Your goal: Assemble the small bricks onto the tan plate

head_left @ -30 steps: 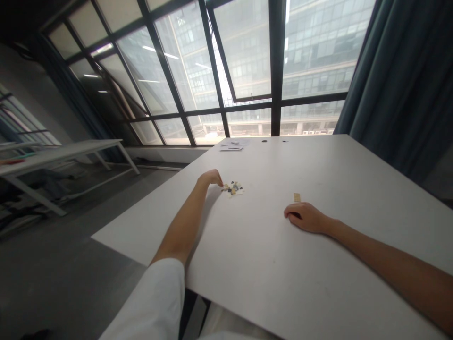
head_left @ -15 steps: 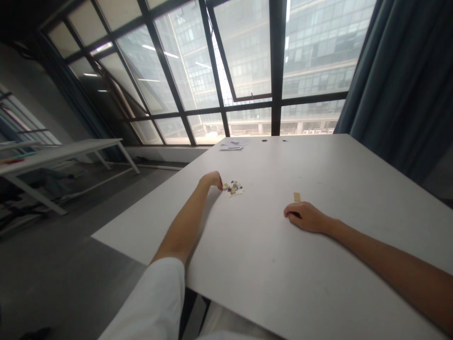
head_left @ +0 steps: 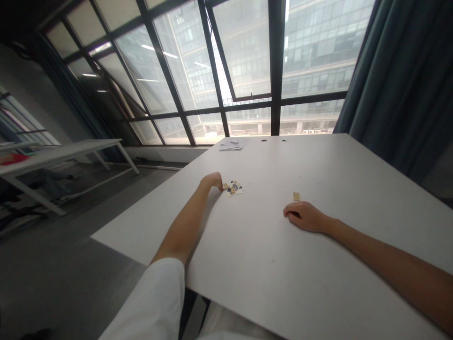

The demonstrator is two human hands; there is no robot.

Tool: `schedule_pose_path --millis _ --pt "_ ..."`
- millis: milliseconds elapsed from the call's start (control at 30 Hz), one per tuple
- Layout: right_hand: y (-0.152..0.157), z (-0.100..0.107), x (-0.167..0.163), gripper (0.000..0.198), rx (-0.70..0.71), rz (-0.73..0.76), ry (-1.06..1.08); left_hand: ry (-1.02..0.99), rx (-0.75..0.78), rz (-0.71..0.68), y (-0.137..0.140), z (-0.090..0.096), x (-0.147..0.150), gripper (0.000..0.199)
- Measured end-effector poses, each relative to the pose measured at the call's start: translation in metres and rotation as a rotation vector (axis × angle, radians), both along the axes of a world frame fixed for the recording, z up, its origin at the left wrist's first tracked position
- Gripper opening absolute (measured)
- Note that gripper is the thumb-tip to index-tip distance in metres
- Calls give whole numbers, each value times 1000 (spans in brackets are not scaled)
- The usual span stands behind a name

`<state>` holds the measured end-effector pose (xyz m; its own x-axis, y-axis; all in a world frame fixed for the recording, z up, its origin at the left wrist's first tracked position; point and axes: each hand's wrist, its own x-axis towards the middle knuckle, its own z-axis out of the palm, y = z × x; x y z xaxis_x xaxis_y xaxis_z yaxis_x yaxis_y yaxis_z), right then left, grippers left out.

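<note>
A small pile of little building-block pieces (head_left: 234,188) in tan, dark, grey and pale colours lies on the white table (head_left: 247,245). At its left edge is my left hand (head_left: 213,180), bent down at the wrist with fingers together near a tan piece; whatever they hold is hidden. My right hand (head_left: 303,216) rests on the tabletop with its fingers curled in, and nothing shows in them. Just beyond its knuckles sits a flat tan rectangular piece (head_left: 296,196), apart from the pile.
Papers (head_left: 230,146) lie at the table's far left corner, and a small dark round item (head_left: 264,140) is near the far edge. Another white table (head_left: 63,153) with a red item (head_left: 14,159) stands to the left. A dark curtain (head_left: 396,85) hangs at right.
My hands and the pieces are nearly unchanged. On the table at far left, the red item now shows larger.
</note>
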<state>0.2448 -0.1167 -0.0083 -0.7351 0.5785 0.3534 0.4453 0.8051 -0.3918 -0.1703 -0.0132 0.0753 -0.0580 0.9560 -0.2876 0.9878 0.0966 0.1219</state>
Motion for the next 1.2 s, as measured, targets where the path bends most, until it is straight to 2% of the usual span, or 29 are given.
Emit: schedule_pose_path --millis 133,333,633,1000,1100,1200 --pt "0 0 -1 22 2 -1 -8 88 9 47 -1 1 2 37" --pt "0 -1 0 23 5 2 -4 110 9 61 -5 5 4 37" --pt "1 -2 0 23 -1 6 5 80 87 19 -12 24 14 22" --pt "0 0 -1 23 4 -3 -1 -56 169 -226 -40 54 62 22" --pt "0 1 -2 23 14 -3 -1 -56 196 -304 -47 55 76 21" --pt "-1 1 -2 23 24 -1 2 -40 232 -389 -53 47 94 20"
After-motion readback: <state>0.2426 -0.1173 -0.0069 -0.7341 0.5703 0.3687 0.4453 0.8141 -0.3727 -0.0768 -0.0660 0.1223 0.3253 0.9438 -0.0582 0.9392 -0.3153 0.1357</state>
